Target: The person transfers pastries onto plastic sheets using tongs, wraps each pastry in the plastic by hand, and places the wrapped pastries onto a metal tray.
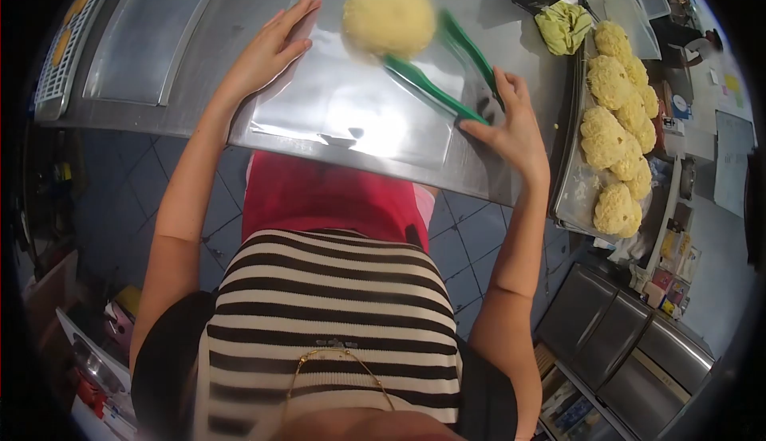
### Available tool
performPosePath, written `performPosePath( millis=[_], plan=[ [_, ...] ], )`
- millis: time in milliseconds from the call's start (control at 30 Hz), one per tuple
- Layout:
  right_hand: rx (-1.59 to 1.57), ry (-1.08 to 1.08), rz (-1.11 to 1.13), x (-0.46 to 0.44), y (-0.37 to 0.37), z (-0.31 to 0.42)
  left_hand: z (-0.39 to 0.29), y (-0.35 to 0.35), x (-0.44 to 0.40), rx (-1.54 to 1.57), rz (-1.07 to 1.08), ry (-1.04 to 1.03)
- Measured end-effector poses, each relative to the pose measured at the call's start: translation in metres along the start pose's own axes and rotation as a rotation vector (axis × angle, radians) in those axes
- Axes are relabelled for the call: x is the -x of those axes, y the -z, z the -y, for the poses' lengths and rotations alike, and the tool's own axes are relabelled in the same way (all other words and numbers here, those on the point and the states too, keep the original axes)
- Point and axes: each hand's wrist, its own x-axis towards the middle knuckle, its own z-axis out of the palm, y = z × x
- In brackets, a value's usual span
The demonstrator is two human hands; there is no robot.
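Head view: our left hand (279, 46) wide, holding nothing, beside shiny flat sheet (307, 114). Our right hand (512, 126) holds green plastic tongs (427, 86), arms spread. Pale-yellow rounded mound (388, 18), blurred, between and beyond our hands, at tong tips. Right of our right hand: metal tray (576, 194) bearing shredded yellow mounds (604, 136); crumpled yellow-green cloth (563, 28) farther off.

Glossy metal counter (527, 62), smooth green plastic tongs (431, 88), rough yellow mounds (604, 138), crumpled cloth (563, 28)

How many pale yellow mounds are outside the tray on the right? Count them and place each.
1: the blurred yellow mound, between the left hand and the green tongs in the right hand. No other shows outside the tray.
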Motion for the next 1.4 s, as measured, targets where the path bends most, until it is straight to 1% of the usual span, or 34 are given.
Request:
performPosePath(
  millis=[67, 167, 200, 300, 333, 400, 433, 467, 533, 567, 633, 667, 733, 833, 1000, 1100, 1133, 1167, 1267, 1300, 1367, 1400],
  plan=[
    [0.017, -0.037, -0.01, 0.017, 0.007, -0.009, 0.004, 0.002, 0.0, -0.011, -0.003, -0.016],
    [0.092, -0.245, -0.289, 0.049, 0.013, -0.03, 0.008, -0.002, -0.001, -0.02, 0.011, -0.055],
    [0.101, -0.261, -0.303, 0.051, 0.01, -0.034, 0.008, -0.001, -0.001, -0.009, 0.01, -0.042],
    [0.397, -0.385, -0.597, 0.034, -0.013, -0.041, 0.005, -0.003, -0.003, 0.006, 0.015, -0.016],
    [0.394, -0.389, -0.597, 0.032, -0.014, -0.037, 0.005, -0.006, -0.004, 0.054, -0.039, -0.018],
    [0.576, -0.126, -0.687, 0.022, -0.013, -0.026, 0.005, -0.006, -0.001, 0.14, -0.156, -0.007],
    [0.658, 0.01, -0.718, 0.02, -0.015, -0.019, -0.002, -0.004, 0.004, 0.131, -0.155, 0.015],
    [0.638, 0.013, -0.698, 0.02, -0.017, -0.008, -0.011, 0.001, 0.007, 0.168, -0.218, 0.0],
    [0.115, 0.05, -0.128, 0.026, -0.019, 0.015, -0.033, 0.006, 0.009, 0.246, -0.334, -0.036],
    [-0.142, 0.069, 0.149, 0.028, -0.021, 0.02, -0.043, 0.006, 0.012, 0.238, -0.329, -0.022],
    [-0.167, 0.061, 0.2, 0.026, -0.027, 0.022, -0.062, 0.003, 0.016, 0.291, 0.188, 0.04],
    [-0.179, 0.053, 0.24, 0.024, -0.029, 0.024, -0.067, -0.005, 0.014, 0.284, 0.18, 0.048],
    [-0.193, 0.052, 0.28, 0.019, -0.03, 0.024, -0.068, -0.023, 0.009, 0.195, 0.37, -0.096],
    [-0.219, -0.004, 0.391, 0.008, -0.028, 0.015, -0.067, -0.031, 0.004, 0.15, 0.431, -0.109],
    [-0.333, -0.057, 0.476, 0.001, -0.022, 0.008, -0.077, -0.028, 0.002, 0.049, 0.566, -0.079],
    [-0.459, 0.054, 0.453, 0.0, -0.024, -0.003, -0.083, -0.024, 0.0, 0.027, 0.603, -0.079],
    [-0.46, 0.053, 0.453, 0.0, -0.024, -0.002, -0.084, -0.024, 0.0, 0.016, 0.622, -0.078],
    [-0.428, 0.041, 0.446, 0.0, -0.024, -0.001, -0.082, -0.026, 0.001, 0.017, 0.623, -0.077],
    [-0.37, 0.018, 0.428, 0.001, -0.024, 0.002, -0.076, -0.033, 0.007, -0.001, 0.451, -0.22],
    [-0.398, -0.051, 0.406, 0.001, -0.025, 0.002, -0.076, -0.033, 0.006, -0.001, 0.453, -0.221],
    [-0.449, -0.187, 0.364, 0.001, -0.026, 0.0, -0.077, -0.032, 0.004, 0.036, 0.494, -0.087],
    [-0.448, -0.184, 0.365, 0.001, -0.028, 0.0, -0.078, -0.031, 0.004, 0.053, 0.512, -0.019]
  ],
)
